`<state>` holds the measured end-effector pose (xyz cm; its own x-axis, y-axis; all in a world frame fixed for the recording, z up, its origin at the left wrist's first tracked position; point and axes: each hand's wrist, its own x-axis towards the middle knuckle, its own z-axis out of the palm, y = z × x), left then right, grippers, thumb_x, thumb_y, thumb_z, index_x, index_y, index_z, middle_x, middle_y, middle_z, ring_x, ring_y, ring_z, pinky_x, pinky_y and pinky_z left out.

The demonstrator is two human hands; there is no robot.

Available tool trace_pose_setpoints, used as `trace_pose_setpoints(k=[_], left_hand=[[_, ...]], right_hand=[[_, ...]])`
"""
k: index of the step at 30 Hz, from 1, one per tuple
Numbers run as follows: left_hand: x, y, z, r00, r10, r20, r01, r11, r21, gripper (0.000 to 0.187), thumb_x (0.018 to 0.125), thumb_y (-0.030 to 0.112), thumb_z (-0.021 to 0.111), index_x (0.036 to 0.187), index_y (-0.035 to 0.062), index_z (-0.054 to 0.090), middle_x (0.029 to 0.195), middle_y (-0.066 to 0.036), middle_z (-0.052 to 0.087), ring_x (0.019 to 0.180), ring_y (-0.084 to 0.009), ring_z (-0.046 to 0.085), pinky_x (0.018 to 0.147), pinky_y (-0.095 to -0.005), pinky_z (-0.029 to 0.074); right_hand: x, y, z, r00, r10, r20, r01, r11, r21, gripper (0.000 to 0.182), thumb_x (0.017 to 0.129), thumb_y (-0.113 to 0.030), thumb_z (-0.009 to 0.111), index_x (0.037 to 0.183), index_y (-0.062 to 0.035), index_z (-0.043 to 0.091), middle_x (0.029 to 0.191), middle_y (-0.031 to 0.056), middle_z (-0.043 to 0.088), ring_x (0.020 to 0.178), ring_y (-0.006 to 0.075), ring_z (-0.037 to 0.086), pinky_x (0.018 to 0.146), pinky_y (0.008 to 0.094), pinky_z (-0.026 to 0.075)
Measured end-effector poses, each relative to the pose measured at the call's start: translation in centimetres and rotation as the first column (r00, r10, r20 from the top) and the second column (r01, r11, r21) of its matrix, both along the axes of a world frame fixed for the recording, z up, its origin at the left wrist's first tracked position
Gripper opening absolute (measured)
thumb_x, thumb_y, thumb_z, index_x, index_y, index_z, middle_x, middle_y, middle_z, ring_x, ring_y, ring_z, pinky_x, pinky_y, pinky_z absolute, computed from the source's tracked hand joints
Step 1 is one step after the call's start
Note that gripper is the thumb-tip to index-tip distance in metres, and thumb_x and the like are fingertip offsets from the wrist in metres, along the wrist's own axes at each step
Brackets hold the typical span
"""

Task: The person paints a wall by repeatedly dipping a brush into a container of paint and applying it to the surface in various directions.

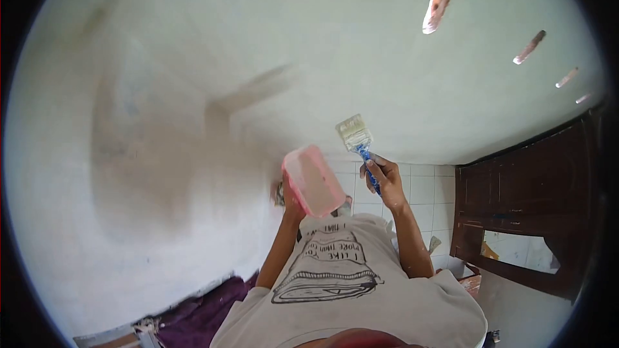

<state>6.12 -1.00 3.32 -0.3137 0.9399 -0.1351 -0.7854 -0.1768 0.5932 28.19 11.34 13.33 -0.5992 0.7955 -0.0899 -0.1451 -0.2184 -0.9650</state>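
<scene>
My right hand is closed around the blue handle of a paintbrush. Its bristles point up and away from me and are coated with pale paint. On the left, my left hand grips the side of a pink plastic container, part of the fingers being hidden by it. Pale, greyish liquid fills the inside of the container, probably paint. Brush and container are apart, the brush to the right and slightly farther off. Neither appears to touch the pale wall beyond them.
Several slot-like openings cut the wall at upper right. A dark brown wooden cabinet with a mirror-like panel stands at right. White floor tiles lie below. Purple cloth is at lower left. Shadows fall on the left wall.
</scene>
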Motion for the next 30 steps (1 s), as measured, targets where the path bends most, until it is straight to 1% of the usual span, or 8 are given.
trace_pose_setpoints(k=[2, 5, 8, 13, 20, 24, 26, 30], left_hand=[[-0.5, 0.1, -0.4, 0.999, -0.007, -0.04, 0.007, 1.0, -0.018, 0.064, 0.104, 0.059, 0.034, 0.15, 0.0147, 0.036, 0.141, -0.007, 0.051, 0.127, -0.0253, 0.053, 0.104, -0.0463, 0.049], [-1.0, -0.4, -0.2, 0.999, -0.035, 0.031, 0.036, 0.998, -0.044, 0.068, 0.102, 0.064, 0.034, 0.151, 0.0164, 0.036, 0.14, -0.008, 0.052, 0.126, -0.0276, 0.055, 0.104, -0.0474, 0.05], [-0.7, -0.3, 1.1, 0.977, 0.033, -0.21, -0.017, 0.997, 0.078, 0.067, 0.103, 0.063, 0.032, 0.15, 0.0149, 0.037, 0.14, -0.007, 0.051, 0.125, -0.0258, 0.055, 0.104, -0.0467, 0.049], [-2.1, 2.0, 1.8, 0.991, 0.022, 0.13, -0.007, 0.993, -0.116, 0.069, 0.101, 0.065, 0.034, 0.148, 0.015, 0.039, 0.137, -0.01, 0.053, 0.123, -0.0289, 0.057, 0.1, -0.0486, 0.053], [-7.6, -1.3, -1.1, 0.959, 0.208, 0.194, -0.196, 0.978, -0.077, 0.066, 0.102, 0.063, 0.037, 0.146, 0.0134, 0.042, 0.135, -0.008, 0.054, 0.122, -0.0262, 0.055, 0.101, -0.0449, 0.051], [-9.7, -5.8, 0.1, 0.923, 0.373, 0.089, -0.363, 0.925, -0.11, 0.066, 0.102, 0.063, 0.036, 0.145, 0.0133, 0.042, 0.134, -0.008, 0.054, 0.122, -0.0257, 0.055, 0.101, -0.0444, 0.051], [-10.7, -8.5, -0.4, 0.906, 0.413, 0.095, -0.405, 0.91, -0.089, 0.066, 0.102, 0.063, 0.036, 0.146, 0.0134, 0.042, 0.135, -0.008, 0.054, 0.123, -0.0256, 0.055, 0.101, -0.0443, 0.051], [-11.3, -11.3, -1.6, 0.852, 0.512, 0.11, -0.502, 0.858, -0.106, 0.074, 0.099, 0.068, 0.036, 0.149, 0.0131, 0.04, 0.137, -0.011, 0.055, 0.122, -0.0288, 0.058, 0.102, -0.0475, 0.051]], right_hand=[[-0.4, -0.3, -0.7, 0.975, -0.222, 0.001, 0.222, 0.975, -0.009, 0.032, 0.105, -0.021, 0.053, 0.125, 0.0022, 0.063, 0.074, 0.0017, 0.058, 0.049, 0.0034, 0.041, 0.043, 0.0203, 0.032], [-0.4, -0.1, -1.0, 0.963, -0.268, 0.04, 0.267, 0.963, 0.03, 0.036, 0.104, -0.022, 0.055, 0.13, 0.002, 0.061, 0.074, -0.0004, 0.055, 0.051, 0.0023, 0.04, 0.043, 0.0199, 0.032], [-0.2, 0.2, -1.0, 0.955, -0.276, 0.109, 0.272, 0.961, 0.045, 0.04, 0.103, -0.021, 0.056, 0.138, -0.0001, 0.057, 0.073, -0.002, 0.054, 0.051, 0.0017, 0.04, 0.044, 0.0196, 0.034], [-1.6, 1.7, -2.6, 0.964, -0.244, 0.106, 0.244, 0.97, 0.014, 0.04, 0.104, -0.023, 0.055, 0.136, 0.0, 0.058, 0.071, -0.0011, 0.054, 0.049, 0.0027, 0.041, 0.043, 0.0205, 0.033], [-8.7, 0.4, -2.5, 0.996, -0.092, 0.007, 0.092, 0.976, -0.199, 0.037, 0.108, -0.025, 0.046, 0.136, -0.0023, 0.053, 0.07, -0.0017, 0.048, 0.051, 0.0038, 0.036, 0.044, 0.0202, 0.031], [-15.0, 0.0, -2.9, 0.996, -0.063, -0.062, 0.052, 0.984, -0.172, 0.036, 0.108, -0.024, 0.046, 0.137, -0.0033, 0.049, 0.073, -0.0019, 0.048, 0.052, 0.0048, 0.033, 0.044, 0.0199, 0.03], [-18.6, 0.4, -2.4, 0.963, -0.015, -0.271, -0.109, 0.892, -0.439, 0.034, 0.108, -0.024, 0.047, 0.134, -0.0037, 0.048, 0.077, -0.0015, 0.05, 0.053, 0.0058, 0.035, 0.045, 0.0199, 0.031], [-22.2, -0.4, 0.0, 0.922, 0.08, -0.378, -0.285, 0.802, -0.525, 0.033, 0.105, -0.026, 0.054, 0.127, -0.0012, 0.053, 0.081, -0.0003, 0.053, 0.062, 0.0065, 0.047, 0.052, 0.0213, 0.038]])
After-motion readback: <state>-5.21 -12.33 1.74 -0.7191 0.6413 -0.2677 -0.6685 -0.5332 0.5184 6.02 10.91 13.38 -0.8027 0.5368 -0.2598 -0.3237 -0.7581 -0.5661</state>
